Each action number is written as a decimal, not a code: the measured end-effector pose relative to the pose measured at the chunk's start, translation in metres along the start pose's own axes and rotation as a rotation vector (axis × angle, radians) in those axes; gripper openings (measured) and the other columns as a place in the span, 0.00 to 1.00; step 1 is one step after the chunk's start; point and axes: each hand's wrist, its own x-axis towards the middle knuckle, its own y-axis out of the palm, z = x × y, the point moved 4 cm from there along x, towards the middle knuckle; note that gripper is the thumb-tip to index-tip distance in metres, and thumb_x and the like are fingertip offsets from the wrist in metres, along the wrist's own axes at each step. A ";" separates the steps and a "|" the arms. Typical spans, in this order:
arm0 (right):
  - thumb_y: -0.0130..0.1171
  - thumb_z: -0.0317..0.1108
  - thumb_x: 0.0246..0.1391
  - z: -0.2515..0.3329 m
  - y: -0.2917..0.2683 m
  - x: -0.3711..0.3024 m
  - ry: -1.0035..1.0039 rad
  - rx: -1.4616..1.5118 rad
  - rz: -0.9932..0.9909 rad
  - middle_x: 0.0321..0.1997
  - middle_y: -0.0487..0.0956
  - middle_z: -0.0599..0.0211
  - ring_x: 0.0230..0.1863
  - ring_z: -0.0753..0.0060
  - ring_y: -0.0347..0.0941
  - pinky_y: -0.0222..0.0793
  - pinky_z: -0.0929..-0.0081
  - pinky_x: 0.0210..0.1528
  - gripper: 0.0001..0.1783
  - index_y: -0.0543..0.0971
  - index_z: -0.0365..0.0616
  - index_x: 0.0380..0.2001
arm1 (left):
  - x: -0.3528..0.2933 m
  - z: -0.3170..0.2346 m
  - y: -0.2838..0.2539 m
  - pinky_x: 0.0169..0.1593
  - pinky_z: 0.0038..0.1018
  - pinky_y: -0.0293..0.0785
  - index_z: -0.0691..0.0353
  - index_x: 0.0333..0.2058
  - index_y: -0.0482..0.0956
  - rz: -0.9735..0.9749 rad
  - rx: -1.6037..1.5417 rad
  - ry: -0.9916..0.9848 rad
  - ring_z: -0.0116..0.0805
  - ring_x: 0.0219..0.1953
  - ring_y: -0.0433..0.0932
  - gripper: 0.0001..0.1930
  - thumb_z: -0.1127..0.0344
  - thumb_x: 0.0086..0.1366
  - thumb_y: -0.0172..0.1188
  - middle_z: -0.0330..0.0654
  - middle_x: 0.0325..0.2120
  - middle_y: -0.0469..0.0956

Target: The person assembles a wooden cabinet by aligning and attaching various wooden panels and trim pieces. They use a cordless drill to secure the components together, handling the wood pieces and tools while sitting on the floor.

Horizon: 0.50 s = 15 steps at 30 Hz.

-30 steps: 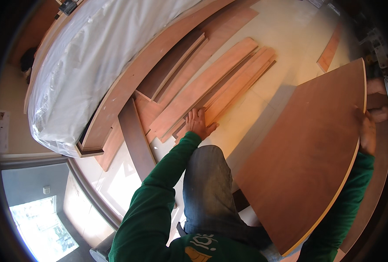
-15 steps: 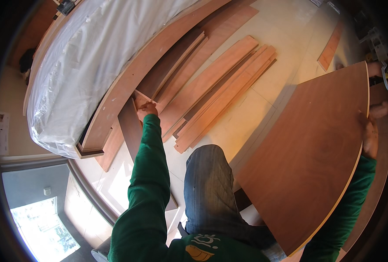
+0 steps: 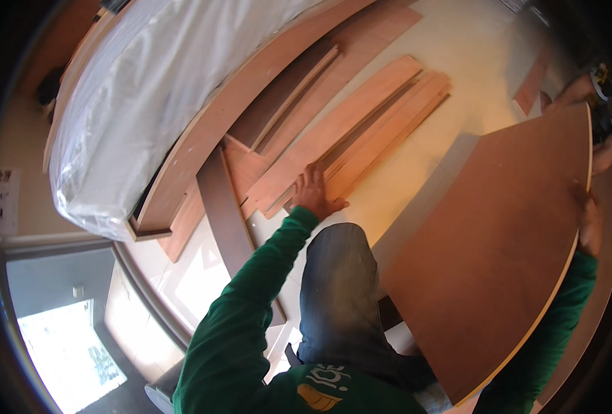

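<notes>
My left hand [image 3: 313, 193] has its fingers spread at the near ends of a stack of long reddish wooden boards [image 3: 388, 127]; whether it touches them I cannot tell. A dark brown narrow board [image 3: 226, 210] lies beside my left forearm. On the right, a large brown wooden panel [image 3: 492, 241] with a pale edge stands tilted by my knee. My right hand [image 3: 590, 224] grips the far side edge of this panel, its fingers partly hidden behind it.
A bed-like frame with a plastic-wrapped white mattress [image 3: 147, 103] fills the upper left. More flat boards [image 3: 285, 103] lie along it. Another person's hand [image 3: 604, 155] is close to the panel's upper right edge. A grey-framed doorway [image 3: 57, 276] is at lower left.
My left hand has come away from the boards by the bed frame and moved right, its fingers now spread. My right hand keeps its hold on the panel. The whole view has shifted slightly.
</notes>
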 end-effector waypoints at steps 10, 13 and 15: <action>0.54 0.49 0.58 -0.014 -0.013 0.003 -0.005 -0.095 -0.073 0.47 0.78 0.56 0.47 0.67 0.74 0.67 0.75 0.52 0.31 0.75 0.30 0.51 | -0.006 0.016 0.044 0.59 0.50 0.63 0.62 0.56 0.67 0.051 -0.044 -0.107 0.59 0.56 0.64 0.40 0.52 0.47 0.74 0.53 0.52 0.67; 0.54 0.50 0.58 -0.001 -0.004 -0.004 0.005 -0.061 -0.088 0.45 0.79 0.58 0.45 0.68 0.74 0.68 0.75 0.50 0.30 0.75 0.30 0.50 | -0.009 0.012 0.051 0.58 0.50 0.63 0.61 0.55 0.68 0.009 -0.054 -0.083 0.58 0.56 0.65 0.38 0.54 0.47 0.73 0.52 0.51 0.67; 0.54 0.50 0.58 0.005 0.001 -0.004 0.038 -0.007 -0.058 0.42 0.79 0.59 0.43 0.69 0.74 0.68 0.75 0.48 0.29 0.76 0.30 0.48 | -0.007 0.010 0.051 0.59 0.49 0.63 0.61 0.56 0.68 0.009 -0.048 -0.066 0.57 0.56 0.65 0.38 0.53 0.48 0.72 0.52 0.51 0.67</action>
